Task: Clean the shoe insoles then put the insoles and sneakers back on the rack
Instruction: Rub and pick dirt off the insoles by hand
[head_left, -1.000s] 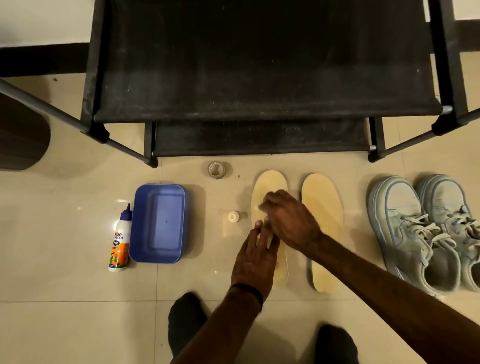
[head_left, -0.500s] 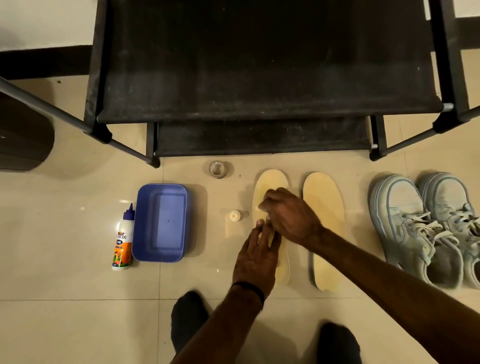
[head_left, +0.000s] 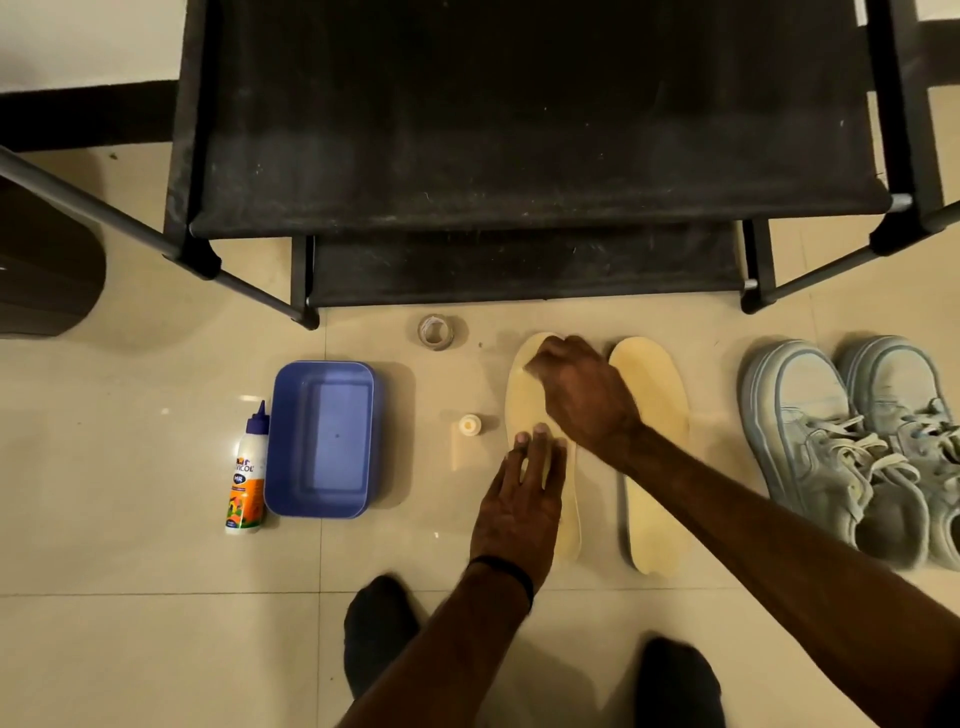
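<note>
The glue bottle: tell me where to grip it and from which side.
Grip the glue bottle around its wide labelled body, not the narrow blue nozzle. Come from its left: the blue tub sits close on the right, while the floor on the left looks open.

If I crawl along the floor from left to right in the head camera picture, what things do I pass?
glue bottle → blue tub → little cap → left insole → right insole → two pale blue sneakers
</note>
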